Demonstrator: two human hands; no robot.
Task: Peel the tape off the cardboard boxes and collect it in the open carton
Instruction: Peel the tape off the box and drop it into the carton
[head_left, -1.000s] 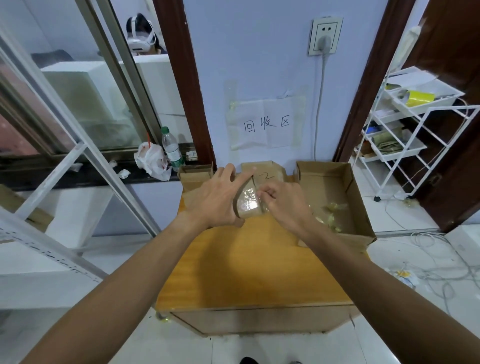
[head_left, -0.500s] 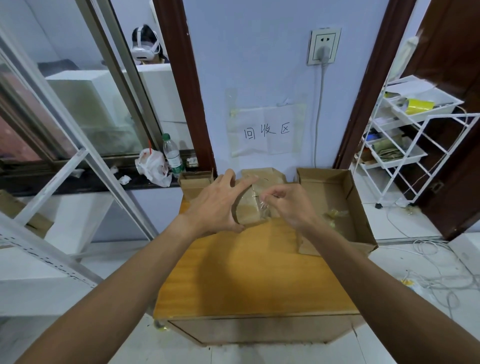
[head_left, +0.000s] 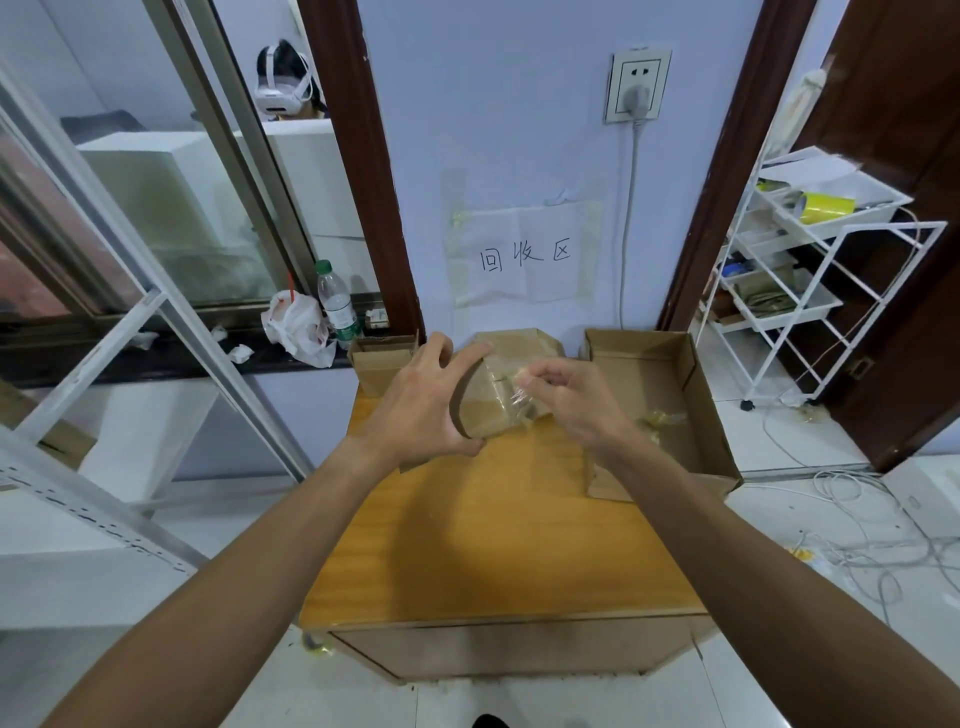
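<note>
At the far left corner of the wooden table (head_left: 493, 545) stands a small closed box (head_left: 382, 358), untouched and apart from both hands; whether it carries tape cannot be told from here. Just right of it, the left hand (head_left: 421, 410) grips the held box (head_left: 485, 415), fingers spread over its top edge and thumb curled under its lower corner, keeping it tilted above the tabletop. Behind that sits a further cardboard box (head_left: 519, 340) against the wall. The clear tape strip (head_left: 519, 397) is partly lifted off the held box's face, and the right hand (head_left: 574, 400) pinches its free end between thumb and fingertips. Further right, the open carton (head_left: 636, 344) sits on the table's right edge, with a few crumpled tape scraps (head_left: 662, 418) on its floor. The task looks to be in its middle: some tape is collected already, this strip is half peeled and must be pulled clear and dropped into the carton, and the two boxes at the back probably remain to be done.
</note>
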